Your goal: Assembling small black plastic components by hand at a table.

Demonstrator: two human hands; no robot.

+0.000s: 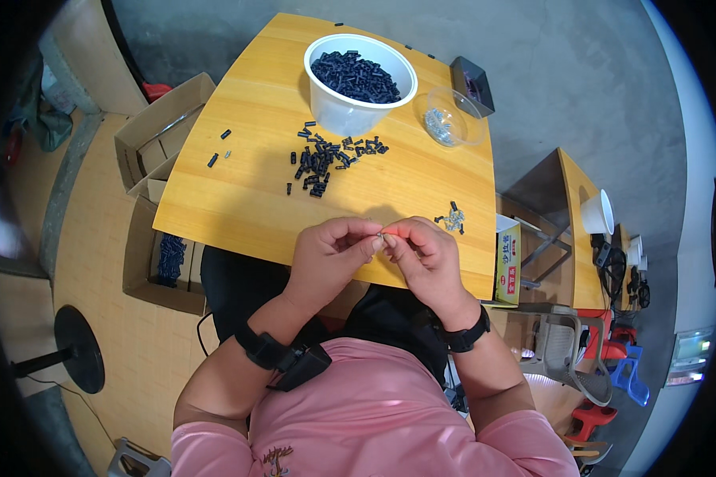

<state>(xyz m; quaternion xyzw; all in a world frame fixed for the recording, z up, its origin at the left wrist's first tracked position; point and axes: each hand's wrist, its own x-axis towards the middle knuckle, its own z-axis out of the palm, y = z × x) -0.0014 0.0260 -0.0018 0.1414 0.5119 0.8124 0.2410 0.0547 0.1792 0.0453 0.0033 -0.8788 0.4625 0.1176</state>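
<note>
My left hand (332,253) and my right hand (423,253) meet fingertip to fingertip over the near edge of the wooden table (247,199). Together they pinch a tiny part (384,235); its shape is too small to make out. Beyond them lies a loose heap of small black pieces (326,157). A white bowl (350,115) full of the same black pieces stands at the far side. A small cluster of silver and black bits (452,218) sits just right of my right hand.
A clear round container (453,118) with silver bits and a dark box (473,86) stand at the table's far right. Open cardboard boxes (161,143) sit on the floor to the left. Another table (581,230) with a white bowl is at the right.
</note>
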